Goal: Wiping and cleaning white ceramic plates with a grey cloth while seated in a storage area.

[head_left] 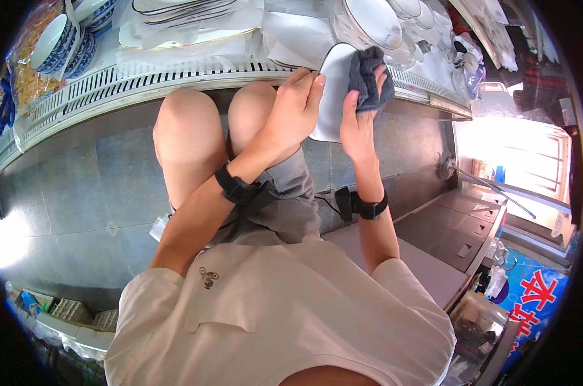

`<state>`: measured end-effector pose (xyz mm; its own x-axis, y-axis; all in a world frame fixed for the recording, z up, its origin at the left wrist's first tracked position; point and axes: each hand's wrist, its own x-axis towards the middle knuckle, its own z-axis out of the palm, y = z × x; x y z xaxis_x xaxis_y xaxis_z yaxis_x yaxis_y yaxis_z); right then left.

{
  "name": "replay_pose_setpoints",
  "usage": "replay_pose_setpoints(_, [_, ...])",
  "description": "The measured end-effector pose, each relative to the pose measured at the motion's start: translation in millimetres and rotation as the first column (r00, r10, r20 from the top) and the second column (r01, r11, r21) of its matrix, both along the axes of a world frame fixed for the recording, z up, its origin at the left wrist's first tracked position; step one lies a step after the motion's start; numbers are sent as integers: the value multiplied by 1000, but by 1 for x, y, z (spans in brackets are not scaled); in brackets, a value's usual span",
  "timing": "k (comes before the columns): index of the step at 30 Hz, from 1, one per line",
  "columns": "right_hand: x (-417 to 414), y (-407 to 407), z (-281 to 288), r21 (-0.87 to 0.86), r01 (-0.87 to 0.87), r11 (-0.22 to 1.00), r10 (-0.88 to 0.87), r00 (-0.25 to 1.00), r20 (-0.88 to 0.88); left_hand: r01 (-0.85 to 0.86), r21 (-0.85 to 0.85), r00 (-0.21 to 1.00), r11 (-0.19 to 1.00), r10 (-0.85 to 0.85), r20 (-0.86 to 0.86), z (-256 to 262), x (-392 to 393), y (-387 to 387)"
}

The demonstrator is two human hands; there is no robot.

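My left hand (298, 106) grips the near left edge of a white rectangular plate (332, 101) with a thin dark rim. The plate is tilted up in front of my right knee, before the shelf edge. My right hand (361, 120) holds a dark grey cloth (368, 79) against the plate's right side, thumb on the near side. The cloth hides that part of the plate and most of my right fingers. Wide black straps circle both wrists.
A white slotted shelf (175, 77) runs across ahead of me. On it are stacked white plates (187, 36) with paper between them, white bowls (373, 21), and blue-patterned bowls (62, 48) at left. Metal drawers (446, 227) stand at right, near a long-handled mop (489, 188).
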<state>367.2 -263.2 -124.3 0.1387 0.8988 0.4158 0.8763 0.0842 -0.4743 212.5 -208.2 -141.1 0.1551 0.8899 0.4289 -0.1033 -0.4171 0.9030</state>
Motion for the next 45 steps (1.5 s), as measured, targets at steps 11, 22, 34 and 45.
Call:
replay_pose_setpoints(11, [-35,-44,50,-213,-332,919,339,941,-6,-76,-140,995,987,84,51,3,-9,5])
replay_pose_setpoints(22, [33,-129,12,-8,-229,973,-30,-94,-995,-142,-122,965,982,110,-237,34,-34,15])
replay_pose_setpoints(34, [56,-159,0,153,113,982,189,-503,-843,-278,-426,950,861,183,-252,50,-26,122])
replay_pose_setpoints(45, [79,-180,-5,163,168,972,227,-500,-836,44,-714,999,698,-34,29,17,-6,134])
